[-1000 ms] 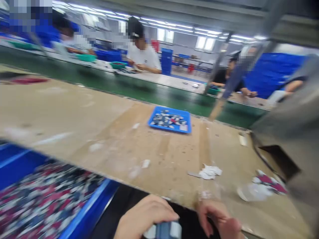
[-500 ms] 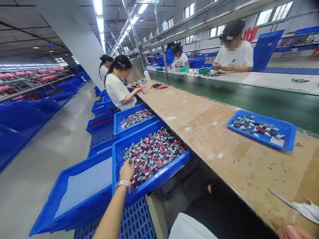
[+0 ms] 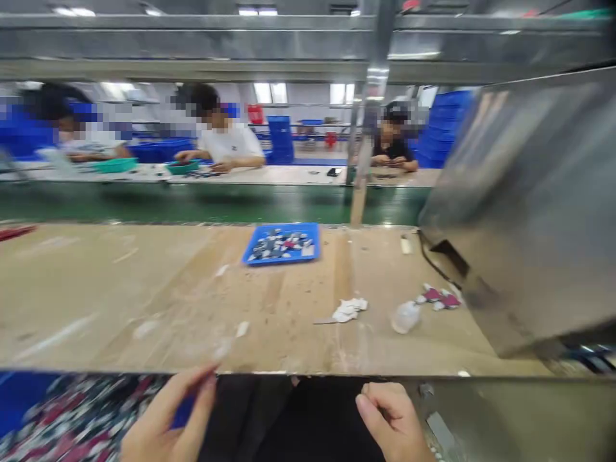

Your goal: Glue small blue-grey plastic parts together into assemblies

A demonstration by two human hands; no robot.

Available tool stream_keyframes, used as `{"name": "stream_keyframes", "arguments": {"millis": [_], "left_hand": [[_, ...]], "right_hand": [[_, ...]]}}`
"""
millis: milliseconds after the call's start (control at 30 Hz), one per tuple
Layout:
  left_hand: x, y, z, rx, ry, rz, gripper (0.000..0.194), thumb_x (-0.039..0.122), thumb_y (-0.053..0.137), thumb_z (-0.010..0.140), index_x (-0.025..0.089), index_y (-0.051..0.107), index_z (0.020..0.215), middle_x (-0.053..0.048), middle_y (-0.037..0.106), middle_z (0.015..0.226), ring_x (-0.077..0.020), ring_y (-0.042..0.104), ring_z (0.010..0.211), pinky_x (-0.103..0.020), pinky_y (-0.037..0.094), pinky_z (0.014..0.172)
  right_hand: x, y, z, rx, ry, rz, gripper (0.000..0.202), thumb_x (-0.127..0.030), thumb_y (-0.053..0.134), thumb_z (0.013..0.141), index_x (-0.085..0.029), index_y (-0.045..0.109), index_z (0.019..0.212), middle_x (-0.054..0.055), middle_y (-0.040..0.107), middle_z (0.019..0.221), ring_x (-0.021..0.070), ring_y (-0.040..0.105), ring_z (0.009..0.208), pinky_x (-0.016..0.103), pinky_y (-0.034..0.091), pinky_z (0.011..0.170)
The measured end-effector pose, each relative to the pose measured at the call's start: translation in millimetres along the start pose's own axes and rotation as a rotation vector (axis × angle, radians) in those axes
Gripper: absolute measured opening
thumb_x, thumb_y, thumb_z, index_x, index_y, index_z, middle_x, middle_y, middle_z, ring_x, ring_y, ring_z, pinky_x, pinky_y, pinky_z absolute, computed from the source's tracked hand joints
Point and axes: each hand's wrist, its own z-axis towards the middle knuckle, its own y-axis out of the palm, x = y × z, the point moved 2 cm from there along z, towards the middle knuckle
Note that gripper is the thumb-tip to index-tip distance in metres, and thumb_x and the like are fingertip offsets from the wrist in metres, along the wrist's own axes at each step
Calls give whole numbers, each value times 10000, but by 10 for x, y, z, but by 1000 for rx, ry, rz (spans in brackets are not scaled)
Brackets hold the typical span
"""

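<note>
My left hand [image 3: 171, 417] is over the near table edge, beside the blue bin [image 3: 24, 401] of mixed dark, white and dark-red small pieces [image 3: 72, 417]. Its thumb and forefinger come close together; a small reddish bit may be at the tips, but blur hides what it is. Below the table edge, over my dark lap, my right hand [image 3: 392, 417] is curled closed, and nothing shows in it. Ahead on the table lies a blue tray [image 3: 246, 258] holding similar pieces. A crumpled white heap [image 3: 350, 310] with a thin blade-like strip lies nearer.
A clear, whitish small container [image 3: 405, 317] stands by dark-red and white pieces [image 3: 440, 297] at the right. A large metal housing [image 3: 543, 212] rises beyond them. Across the green belt [image 3: 216, 202], several people work at a white bench. A metal post [image 3: 368, 128] stands between.
The view has swung right, from the bins to the table. My left hand has left the pieces in the bin and come to the table edge. My right hand now shows over my lap.
</note>
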Motion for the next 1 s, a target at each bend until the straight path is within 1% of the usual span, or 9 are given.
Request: {"name": "stream_keyframes", "arguments": {"millis": [100,200,267,400,567,700,800,900,1000], "left_hand": [[1035,574,469,-382,439,-279,210,297,483,981,240,662,1075,-41,746,1030,-213,715,944,-316,569,833],[1933,1205,855,-623,668,-325,237,183,463,986,239,680,1063,-35,721,1017,-194,678,991,-330,553,880],[2362,1660,1087,-710,767,-329,214,163,488,987,175,665,1108,-76,698,1077,-224,655,1059,-429,533,964],[2948,2437,1339,-912,991,-378,244,293,631,960,163,646,1166,-91,658,1236,-236,638,1137,-481,541,997],[3296,2890,1241,-1060,1149,-402,263,321,641,957,160,650,1165,-86,676,1197,-225,662,1086,-464,565,965],[3283,2990,1235,-1050,1068,-388,243,339,620,971,141,659,1108,-63,699,1083,-192,689,953,-403,598,867],[3146,2849,1464,-958,956,-345,243,347,609,978,140,656,1096,-62,699,1060,-183,687,926,-392,596,848],[2893,2376,1790,-816,874,-281,213,335,605,977,144,669,1049,-58,698,1036,-188,674,939,-412,571,882],[2561,1614,1887,-696,854,-243,202,239,525,999,158,708,1027,-72,700,1012,-214,651,979,-429,518,923]], "right_hand": [[46,-191,-111,197,55,-46,555,-559,491,962,-202,303,582,-38,317,567,122,370,561,279,340,622],[117,-461,-73,341,111,-53,495,-511,500,975,-214,336,615,-48,312,589,118,352,557,273,309,572],[165,-703,54,421,132,-58,385,-480,523,972,-209,459,706,-43,387,628,129,396,579,267,333,568],[183,-1204,323,532,111,-83,247,-427,568,946,-183,598,973,10,572,788,170,544,694,282,439,664],[154,-1318,330,583,72,-86,241,-409,570,942,-176,627,920,43,630,790,198,608,739,290,481,666],[242,-1147,204,666,80,-70,288,-443,573,945,-164,627,902,39,627,729,180,596,656,275,494,603],[280,-1049,88,766,78,-75,283,-441,565,960,-166,624,930,7,589,676,151,561,596,245,490,560],[176,-923,-19,830,47,-84,211,-392,592,963,-186,628,932,18,636,754,138,611,665,212,524,617],[-147,-703,-17,690,-162,-177,114,-314,632,954,-222,646,1020,-3,659,794,108,627,657,177,539,645]]}}
